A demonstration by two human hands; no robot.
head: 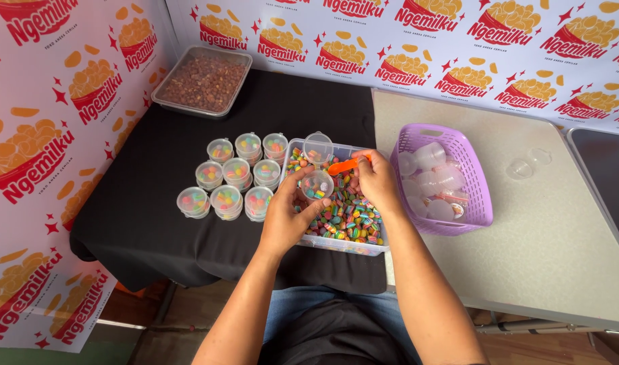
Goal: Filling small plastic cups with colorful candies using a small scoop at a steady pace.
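Fingers of the left hand (287, 217) curl around a small clear cup (317, 184), thumb on its near side and fingertips on its far side, so the cup sits clamped between them, partly filled with striped candies. Just right of those fingers, the right hand (375, 181) pinches an orange scoop (347, 165), its fingers closed on the handle and the scoop's bowl pointing left toward the cup's rim.

Both hands hover over a clear tub (336, 245) of coloured candies, whose near edge lies under the left wrist. An empty open cup (318, 146) stands at the tub's far edge, just beyond the fingertips. Left of the left fingers, filled lidded cups (236, 177) crowd the black cloth (140, 223), leaving little room there. Right of the right fingers a purple basket (473, 174) of empty cups stands near the tub; past it the grey table (552, 236) lies open. Far beyond the left fingers is a tray of brown nuts (202, 82).
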